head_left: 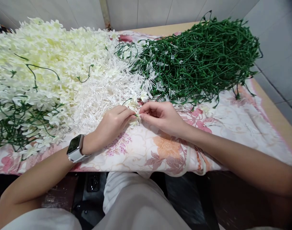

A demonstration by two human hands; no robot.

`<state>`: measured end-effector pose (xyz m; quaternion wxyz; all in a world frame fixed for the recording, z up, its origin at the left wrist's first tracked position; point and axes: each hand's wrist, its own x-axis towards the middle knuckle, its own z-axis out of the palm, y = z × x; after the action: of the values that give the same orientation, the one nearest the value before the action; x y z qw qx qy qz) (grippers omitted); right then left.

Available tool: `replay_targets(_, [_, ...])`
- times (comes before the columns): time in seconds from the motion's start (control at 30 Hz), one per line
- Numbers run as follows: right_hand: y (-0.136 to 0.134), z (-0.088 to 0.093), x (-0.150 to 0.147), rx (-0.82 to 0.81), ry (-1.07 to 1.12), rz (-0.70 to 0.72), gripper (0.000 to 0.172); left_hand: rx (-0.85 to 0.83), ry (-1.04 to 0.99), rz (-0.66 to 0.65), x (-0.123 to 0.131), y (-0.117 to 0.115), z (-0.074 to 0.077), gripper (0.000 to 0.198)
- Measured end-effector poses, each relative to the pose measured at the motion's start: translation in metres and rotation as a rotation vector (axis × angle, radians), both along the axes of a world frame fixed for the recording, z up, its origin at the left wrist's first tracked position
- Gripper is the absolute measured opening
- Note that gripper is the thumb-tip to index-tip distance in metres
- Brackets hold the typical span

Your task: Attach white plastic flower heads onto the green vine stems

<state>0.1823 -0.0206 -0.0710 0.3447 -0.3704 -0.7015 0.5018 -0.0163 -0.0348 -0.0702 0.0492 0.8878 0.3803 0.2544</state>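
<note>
Pale trousers [136,204] on the person's lap filled the bottom of the view, with the table edge just beyond. At the far left a big heap of cream artificial blossoms [38,60] lay on the floral cloth [232,127], a few green stems threaded through it. Next to that heap, toward the middle, sat a spread of white plastic stamen pieces [105,92] — thin, spiky and loosely piled.

The left hand [112,124] rested on the cloth just in front of the white pieces, a smartwatch [75,148] with a pale band on its wrist. Its fingers were curled in, thumb and forefinger pinched on a small flower sprig [135,115] that lay between the two hands. The right hand [160,116] met it from the other side, fingertips closed on the same sprig, so that the two hands nearly touched. A couple of cream blooms [138,97] on that sprig stood just behind the fingertips — how the stem ran under the fingers could not be told.

Farther right, at the back of the table, a tangled mound of green plastic stems [203,54] rose beside the tiled wall [275,35], well apart from the hands. Bare wooden table [277,118] showed along the right edge past the cloth.
</note>
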Motion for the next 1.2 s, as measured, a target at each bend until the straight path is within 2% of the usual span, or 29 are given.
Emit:
replay_targets(0.37, [-0.0010, -0.0017, -0.0001, 0.088, -0.053, -0.007, 0.005, 0.085, 0.008, -0.068, -0.0004, -0.0003, -0.0040, 0.021])
replay_targets(0.57, [-0.0029, -0.0036, -0.0029, 0.077, -0.051, -0.001, 0.006, 0.150, 0.046, -0.049, -0.0001, -0.0018, -0.0071, 0.019])
replay_targets(0.93, [-0.0033, -0.0055, -0.0018, 0.181, -0.138, 0.007, 0.009, 0.171, 0.036, -0.034, 0.0009, -0.0035, -0.0042, 0.025])
replay_targets(1.2, [-0.0034, -0.0044, 0.0006, 0.459, -0.231, 0.014, 0.014, 0.220, 0.117, -0.043, 0.0020, -0.0039, -0.0046, 0.027])
